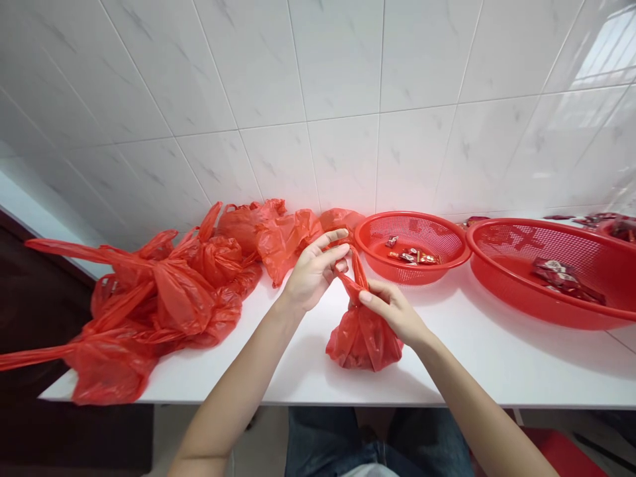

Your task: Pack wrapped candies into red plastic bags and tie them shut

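A filled red plastic bag [365, 341] is at the front middle of the white table, its neck gathered and twisted upward. My right hand [395, 311] is closed around the neck from the right, thumb on the near side. Up at the handles, my left hand [318, 271] pinches a strand of the bag between thumb and fingers, with the index finger stretched out above. What fills the bag is hidden by the plastic.
Several knotted red bags [183, 291] are heaped at the left, more along the wall. Right of centre stands a red mesh basket [365, 248] with a few wrapped sweets [415, 256]. A larger red basket [497, 301] holds dark-red packets [566, 275]. The table's front edge [278, 402] meets my lap.
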Demonstrator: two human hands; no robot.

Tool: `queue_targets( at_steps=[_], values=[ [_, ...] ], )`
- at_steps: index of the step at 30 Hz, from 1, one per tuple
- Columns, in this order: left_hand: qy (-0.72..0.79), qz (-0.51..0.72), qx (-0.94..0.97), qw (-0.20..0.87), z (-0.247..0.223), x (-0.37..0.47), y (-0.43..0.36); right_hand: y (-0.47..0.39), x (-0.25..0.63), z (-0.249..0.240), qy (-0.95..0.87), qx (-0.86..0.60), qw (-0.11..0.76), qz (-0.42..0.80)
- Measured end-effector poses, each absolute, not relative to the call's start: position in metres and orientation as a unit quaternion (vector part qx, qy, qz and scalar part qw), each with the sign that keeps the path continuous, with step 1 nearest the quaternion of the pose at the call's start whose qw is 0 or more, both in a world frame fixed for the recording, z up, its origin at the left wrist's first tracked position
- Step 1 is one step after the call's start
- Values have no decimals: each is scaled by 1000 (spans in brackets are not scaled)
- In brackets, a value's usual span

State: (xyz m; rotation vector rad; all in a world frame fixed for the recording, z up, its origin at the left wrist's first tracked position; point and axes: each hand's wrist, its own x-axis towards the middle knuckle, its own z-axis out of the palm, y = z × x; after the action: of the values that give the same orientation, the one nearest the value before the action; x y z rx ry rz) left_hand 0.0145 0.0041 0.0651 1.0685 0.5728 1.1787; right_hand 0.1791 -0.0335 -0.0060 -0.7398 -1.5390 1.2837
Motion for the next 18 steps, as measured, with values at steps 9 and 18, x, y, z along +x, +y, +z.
queue_targets(
  at_steps=[9, 18],
  values=[
    [248, 500, 482, 675, 67, 10, 2, -32, 178, -8, -561, -247, 513, 601],
    [280, 499, 499, 650, 70, 7, 1, -34, 178, -3, -572, -264, 522, 575]
  ],
)
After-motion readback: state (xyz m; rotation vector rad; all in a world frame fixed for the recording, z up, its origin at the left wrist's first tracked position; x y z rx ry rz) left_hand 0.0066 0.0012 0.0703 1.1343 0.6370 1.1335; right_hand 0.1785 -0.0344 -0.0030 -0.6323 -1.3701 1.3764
